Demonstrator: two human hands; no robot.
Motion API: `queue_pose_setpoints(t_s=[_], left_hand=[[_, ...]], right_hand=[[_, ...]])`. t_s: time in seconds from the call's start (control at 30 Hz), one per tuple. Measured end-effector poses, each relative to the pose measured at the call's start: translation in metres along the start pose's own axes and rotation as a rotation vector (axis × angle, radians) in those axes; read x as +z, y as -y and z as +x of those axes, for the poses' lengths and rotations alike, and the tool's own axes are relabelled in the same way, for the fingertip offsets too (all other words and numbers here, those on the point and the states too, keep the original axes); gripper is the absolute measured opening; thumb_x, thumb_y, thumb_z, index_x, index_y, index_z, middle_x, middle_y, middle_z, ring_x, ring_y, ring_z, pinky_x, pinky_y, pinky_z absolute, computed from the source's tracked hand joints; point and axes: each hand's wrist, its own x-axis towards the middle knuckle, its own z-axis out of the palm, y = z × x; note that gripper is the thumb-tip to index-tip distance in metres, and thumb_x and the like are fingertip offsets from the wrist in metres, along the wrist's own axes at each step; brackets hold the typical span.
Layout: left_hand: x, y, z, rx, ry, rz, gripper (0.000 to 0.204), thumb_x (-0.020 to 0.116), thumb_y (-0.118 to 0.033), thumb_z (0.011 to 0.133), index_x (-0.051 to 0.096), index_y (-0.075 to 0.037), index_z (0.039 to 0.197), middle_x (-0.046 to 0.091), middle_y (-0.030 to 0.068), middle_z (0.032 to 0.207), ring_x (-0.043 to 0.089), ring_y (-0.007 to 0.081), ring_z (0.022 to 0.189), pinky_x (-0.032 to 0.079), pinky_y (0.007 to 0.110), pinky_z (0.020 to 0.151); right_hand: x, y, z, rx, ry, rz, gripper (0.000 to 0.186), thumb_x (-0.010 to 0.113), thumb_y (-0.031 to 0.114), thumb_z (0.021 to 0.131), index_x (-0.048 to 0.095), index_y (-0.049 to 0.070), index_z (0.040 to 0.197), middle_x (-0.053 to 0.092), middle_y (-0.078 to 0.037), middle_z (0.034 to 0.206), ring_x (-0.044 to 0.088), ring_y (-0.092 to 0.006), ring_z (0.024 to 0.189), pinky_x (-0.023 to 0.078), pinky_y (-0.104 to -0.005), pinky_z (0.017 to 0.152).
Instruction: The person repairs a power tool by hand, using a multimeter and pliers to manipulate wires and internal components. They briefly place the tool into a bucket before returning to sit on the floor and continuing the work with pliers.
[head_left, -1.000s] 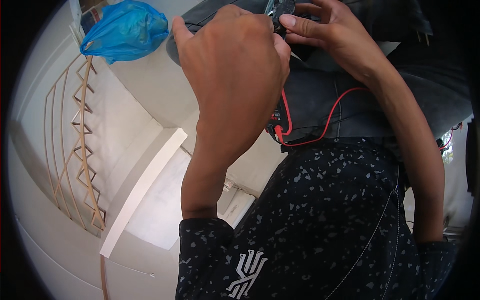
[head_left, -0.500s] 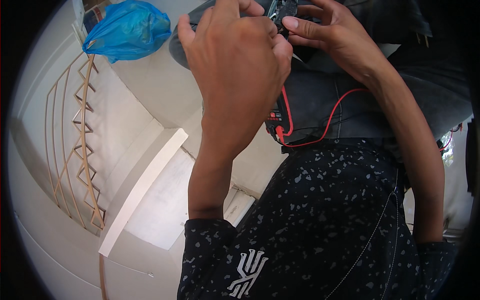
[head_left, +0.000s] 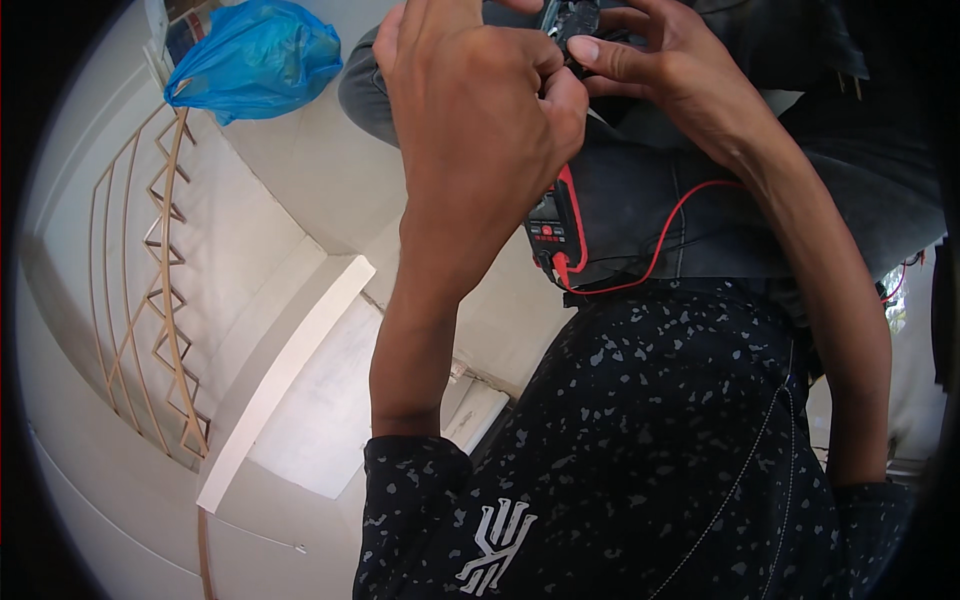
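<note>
At the top edge, my right hand (head_left: 665, 65) pinches a small black object (head_left: 574, 22) between thumb and fingers. It looks like an opened electronic part with a pale, shiny edge; its upper end is cut off. Just left of it, my left hand (head_left: 480, 120) is raised with its back to me and its fingers curled. Whatever those fingers grip is hidden behind the hand or beyond the frame. Below the hands, a black and red multimeter (head_left: 553, 232) lies on my dark trousers, partly covered by my left hand.
A red test lead (head_left: 660, 245) loops from the multimeter under my right forearm. At the upper left sits a knotted blue plastic bag (head_left: 262, 62). A brown metal railing (head_left: 165, 260) and a pale ledge (head_left: 290, 375) are on the left.
My left hand has shifted slightly left and upward, uncovering more of the multimeter. The right hand keeps its pinch on the black object, almost unmoved.
</note>
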Motion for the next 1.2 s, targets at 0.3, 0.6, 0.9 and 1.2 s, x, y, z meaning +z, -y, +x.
queue_pose_setpoints(t_s=[0.3, 0.6, 0.9, 1.2], left_hand=[[-0.005, 0.018, -0.016, -0.024, 0.024, 0.107, 0.013, 0.070, -0.012, 0.066, 0.066, -0.003, 0.074, 0.059, 0.0097, 0.091, 0.056, 0.0263, 0.083, 0.040, 0.040, 0.083], [-0.014, 0.012, -0.023, -0.086, 0.065, 0.191, 0.022, 0.072, -0.020, 0.069, 0.067, -0.008, 0.087, 0.064, 0.0062, 0.092, 0.058, 0.0221, 0.076, 0.043, 0.039, 0.081], [-0.010, 0.008, -0.027, 0.076, 0.060, 0.409, 0.025, 0.070, -0.024, 0.076, 0.070, -0.006, 0.093, 0.066, 0.0116, 0.099, 0.065, 0.0289, 0.087, 0.035, 0.054, 0.100], [-0.007, 0.008, -0.026, 0.028, 0.108, 0.401, 0.026, 0.069, -0.023, 0.076, 0.070, -0.004, 0.093, 0.068, 0.0125, 0.096, 0.066, 0.0291, 0.085, 0.042, 0.049, 0.095]], right_hand=[[0.005, 0.003, 0.004, 0.042, -0.038, -0.010, 0.053, 0.071, 0.010, 0.083, 0.043, 0.000, 0.126, 0.053, -0.014, 0.108, 0.059, -0.0192, 0.093, 0.054, -0.0278, 0.080], [0.009, 0.011, -0.002, 0.068, -0.004, 0.007, 0.052, 0.071, 0.009, 0.083, 0.044, 0.002, 0.128, 0.054, -0.012, 0.107, 0.059, -0.0175, 0.091, 0.053, -0.0262, 0.077], [0.008, 0.007, 0.001, 0.093, -0.039, 0.013, 0.052, 0.070, 0.009, 0.084, 0.043, 0.000, 0.128, 0.055, -0.012, 0.107, 0.059, -0.0174, 0.091, 0.053, -0.0268, 0.078], [0.008, 0.006, 0.001, 0.072, -0.030, 0.020, 0.053, 0.070, 0.009, 0.084, 0.042, -0.001, 0.128, 0.055, -0.013, 0.106, 0.059, -0.0180, 0.091, 0.053, -0.0278, 0.077]])
